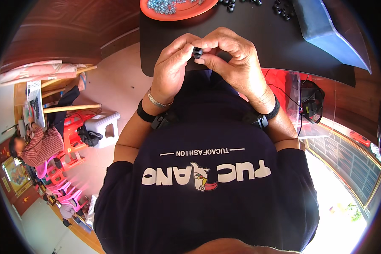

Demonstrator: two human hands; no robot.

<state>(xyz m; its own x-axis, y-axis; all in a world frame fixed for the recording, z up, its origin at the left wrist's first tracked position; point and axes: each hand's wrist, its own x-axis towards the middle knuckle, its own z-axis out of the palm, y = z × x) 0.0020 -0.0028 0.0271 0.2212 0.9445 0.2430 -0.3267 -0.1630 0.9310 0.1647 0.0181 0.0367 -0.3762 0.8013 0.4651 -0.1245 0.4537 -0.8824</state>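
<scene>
A small, glossy black rounded part (197, 51) with a hole in it is held above the near edge of the dark table. My left hand (170, 70) pinches it from the left, thumb and fingers pressed together. From the other side my right hand (241, 63) grips it between thumb and forefinger. The fingertips cover some of the part, so its exact kind cannot be made out. Beyond my hands an orange-red plate (182, 17) holds a heap of small, clear bluish pieces (163, 6).
Loose black parts (229, 6) lie beside the plate, and more black parts (283, 12) sit farther right. A blue angled tray (326, 31) stands on the table's (258, 44) right side. At the left are stools (108, 131) and a seated person (44, 146).
</scene>
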